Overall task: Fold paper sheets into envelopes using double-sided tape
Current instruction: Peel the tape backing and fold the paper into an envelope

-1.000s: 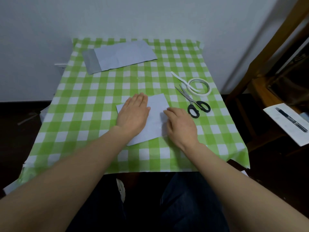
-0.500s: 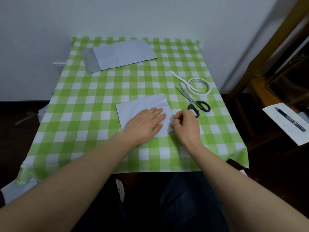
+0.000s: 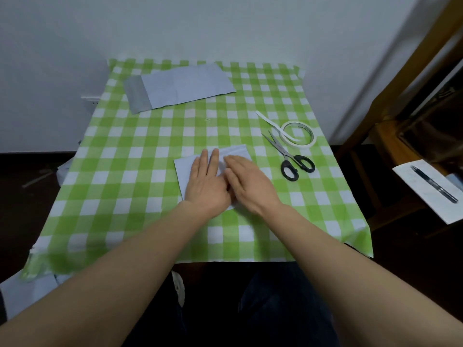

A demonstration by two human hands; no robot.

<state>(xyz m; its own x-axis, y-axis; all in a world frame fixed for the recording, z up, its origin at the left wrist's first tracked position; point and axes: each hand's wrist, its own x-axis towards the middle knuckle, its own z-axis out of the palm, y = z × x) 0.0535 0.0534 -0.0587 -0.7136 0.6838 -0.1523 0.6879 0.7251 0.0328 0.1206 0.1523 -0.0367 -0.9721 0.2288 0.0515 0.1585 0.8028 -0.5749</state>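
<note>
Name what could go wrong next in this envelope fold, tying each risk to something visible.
The left hand and right hand press flat on the folded sheet; misaligned edges could set a crooked crease. The loose strip of the tape roll lies on the tablecloth and might stick there. The scissors lie close beside the right hand; a sweep could knock them.
</note>
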